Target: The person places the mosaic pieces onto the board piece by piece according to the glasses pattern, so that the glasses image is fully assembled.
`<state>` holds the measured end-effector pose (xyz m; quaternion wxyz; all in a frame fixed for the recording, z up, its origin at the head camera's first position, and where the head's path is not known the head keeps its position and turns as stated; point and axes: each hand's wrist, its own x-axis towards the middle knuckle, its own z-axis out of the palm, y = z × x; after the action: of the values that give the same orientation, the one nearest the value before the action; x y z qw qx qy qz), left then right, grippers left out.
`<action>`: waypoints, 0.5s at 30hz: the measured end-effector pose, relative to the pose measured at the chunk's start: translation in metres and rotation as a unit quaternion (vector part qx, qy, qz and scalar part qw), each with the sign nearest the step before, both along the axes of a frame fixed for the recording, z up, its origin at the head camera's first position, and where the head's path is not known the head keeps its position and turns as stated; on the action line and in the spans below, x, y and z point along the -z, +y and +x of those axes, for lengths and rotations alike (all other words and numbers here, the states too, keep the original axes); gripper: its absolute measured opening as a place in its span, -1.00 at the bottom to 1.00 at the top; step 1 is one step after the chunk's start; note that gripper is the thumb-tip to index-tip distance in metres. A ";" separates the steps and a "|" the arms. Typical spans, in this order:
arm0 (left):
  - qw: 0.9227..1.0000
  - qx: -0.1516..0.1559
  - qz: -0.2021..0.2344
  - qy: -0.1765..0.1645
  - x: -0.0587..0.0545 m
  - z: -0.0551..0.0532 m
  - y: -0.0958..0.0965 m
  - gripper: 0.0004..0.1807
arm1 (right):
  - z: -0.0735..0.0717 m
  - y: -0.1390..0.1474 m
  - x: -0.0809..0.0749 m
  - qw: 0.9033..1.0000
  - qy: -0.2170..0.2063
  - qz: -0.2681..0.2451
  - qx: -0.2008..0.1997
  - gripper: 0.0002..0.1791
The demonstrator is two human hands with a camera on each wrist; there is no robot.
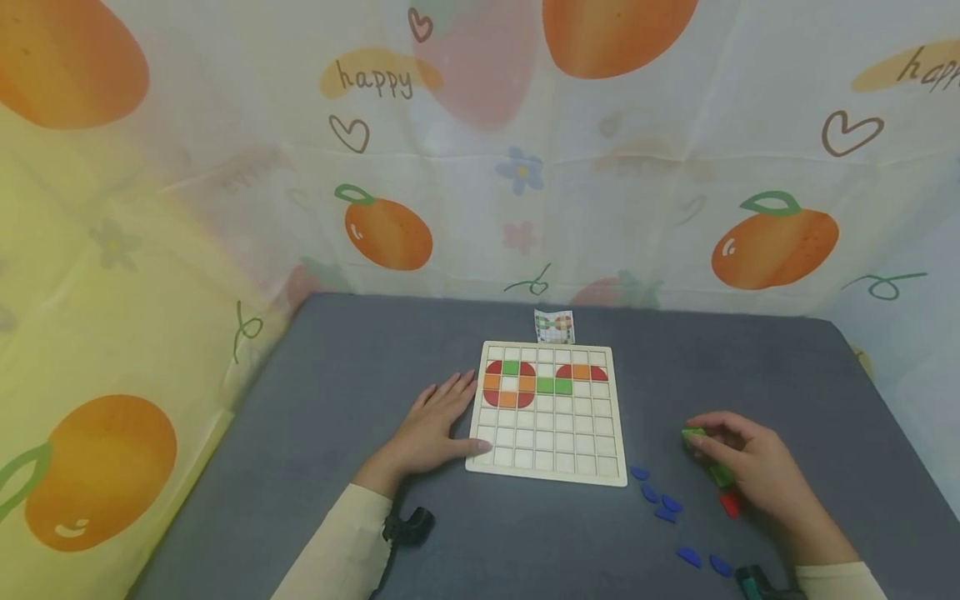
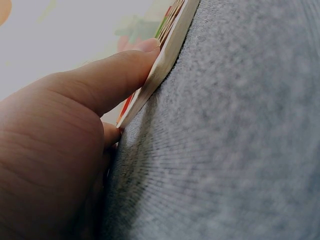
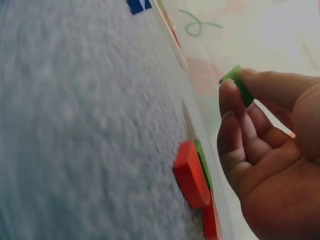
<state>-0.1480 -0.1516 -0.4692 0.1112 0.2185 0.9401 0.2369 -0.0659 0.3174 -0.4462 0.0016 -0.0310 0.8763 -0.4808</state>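
A pale square grid board lies on the table, with red, orange and green pieces filling some cells of its upper half. My left hand rests at the board's left side, fingers spread and straight, thumb on the lower left corner. In the left wrist view that thumb touches the board's rim. To the right of the board, my right hand pinches a green block between thumb and fingertips, above the table. Below it lie another green block and a red piece, partly hidden by the hand.
Several blue curved pieces are scattered right of the board, with two more blue pieces nearer the front. A small printed pattern card stands behind the board. A fruit-printed cloth hangs behind the grey table.
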 end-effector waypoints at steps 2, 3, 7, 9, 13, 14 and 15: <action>1.000 0.000 -0.001 0.002 0.001 0.000 0.000 0.22 | -0.002 -0.004 -0.001 1.000 0.007 -0.019 -0.007 -0.72; 1.000 0.000 -0.002 0.002 0.001 0.000 0.000 0.22 | -0.003 -0.006 -0.002 1.000 0.010 -0.023 -0.010 -0.72; 1.000 0.001 0.000 0.002 0.001 0.001 -0.001 0.21 | -0.008 -0.015 -0.007 0.999 0.006 -0.028 -0.017 -0.72; 1.000 0.001 0.004 0.001 0.001 0.001 -0.001 0.22 | -0.012 -0.020 -0.009 1.000 0.002 -0.025 -0.019 -0.72; 1.000 0.001 0.007 0.002 0.002 0.000 -0.001 0.22 | -0.022 -0.032 -0.013 1.000 0.010 -0.015 -0.011 -0.74; 1.000 0.001 0.007 0.003 0.001 0.000 -0.001 0.22 | -0.025 -0.034 -0.014 1.000 0.012 -0.013 -0.009 -0.74; 1.000 0.002 0.007 0.003 0.001 0.000 -0.001 0.22 | -0.028 -0.037 -0.015 1.000 0.012 -0.009 -0.006 -0.74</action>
<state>-0.1479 -0.1522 -0.4705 0.1071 0.2217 0.9384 0.2423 -0.0936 0.2804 -0.4312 -0.0066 -0.0422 0.8716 -0.4883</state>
